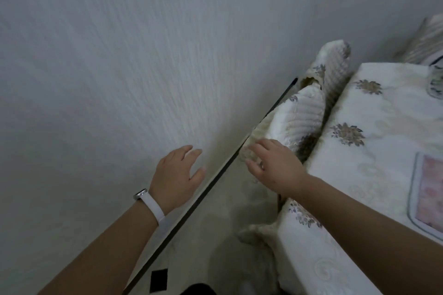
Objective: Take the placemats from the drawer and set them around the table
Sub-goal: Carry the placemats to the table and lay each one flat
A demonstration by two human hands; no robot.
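The left hand (178, 175), a wristband (153, 206) on its wrist, reaches forward on the side away from the table (383, 165), fingers loose and spread, holding nothing. The right hand (275, 165) lies palm-down, fingers spread, on the chair back (297, 117) just beside the table. One placemat (429, 189) lies flat on the table.

Both bare forearms reach forward. Left hand (178, 172) has relaxed, nearly straight fingers, holds nothing, well left of the table (383, 151). Right hand (273, 165) is palm down, fingers spread, just beside the table's edge.
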